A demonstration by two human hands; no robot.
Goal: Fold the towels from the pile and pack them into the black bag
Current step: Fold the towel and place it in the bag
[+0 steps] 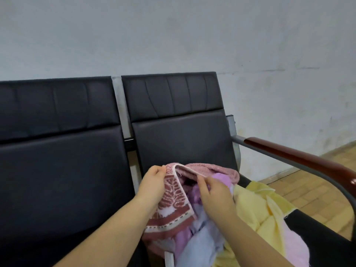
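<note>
On the right-hand black seat (183, 143) of a row of padded chairs lies the pile of towels (221, 224), heaped loosely against my side of the cushion; no bag shows anywhere, so I cannot say what it holds. My left hand (154, 182) pinches the hemmed corner of the pink patterned towel (173, 205), its fingers (160, 169) curled tight on the edge. My right hand (213, 191) pinches the same white-trimmed hem a little further along, thumb and forefinger closed on it. Between the two hands the hem runs roughly left to right and slightly away from me, while the towel's patterned length hangs down from my left hand toward the near edge of the seat. Under it lie a lilac towel (221, 178), a pale blue towel (200, 245) and a yellow towel (256, 209) spreading to the right, toward the wooden armrest (300, 153). Behind stands a pale wall (173, 35).
</note>
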